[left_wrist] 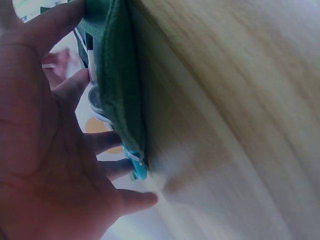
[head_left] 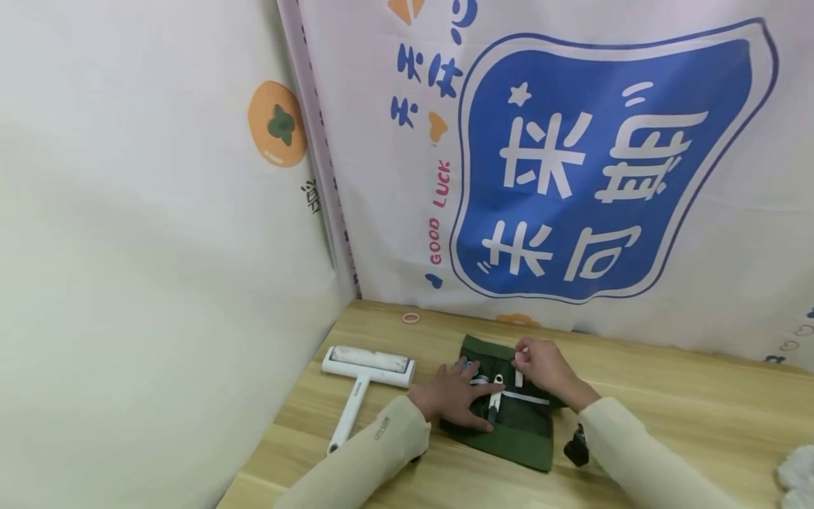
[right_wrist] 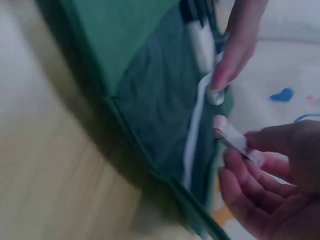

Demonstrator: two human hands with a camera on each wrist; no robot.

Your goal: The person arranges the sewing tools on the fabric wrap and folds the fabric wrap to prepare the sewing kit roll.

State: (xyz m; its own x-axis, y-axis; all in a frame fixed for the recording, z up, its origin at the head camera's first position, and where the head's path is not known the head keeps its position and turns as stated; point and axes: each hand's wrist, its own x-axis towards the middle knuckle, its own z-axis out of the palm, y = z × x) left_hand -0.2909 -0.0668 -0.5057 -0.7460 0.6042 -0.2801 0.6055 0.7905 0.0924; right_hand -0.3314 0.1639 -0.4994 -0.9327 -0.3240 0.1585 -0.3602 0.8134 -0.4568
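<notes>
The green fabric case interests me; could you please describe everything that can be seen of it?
The green fabric case lies spread open on the wooden table. Brighter green borders flank its darker middle, crossed by a white strap. A slim white and dark tool lies at the strap. The left hand rests on it, fingers spread; the right hand pinches a small pinkish item close by.

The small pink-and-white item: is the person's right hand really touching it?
Touching. The right wrist view shows it: the right hand pinches the small pink-and-white item, with fingers against its sides.
</notes>
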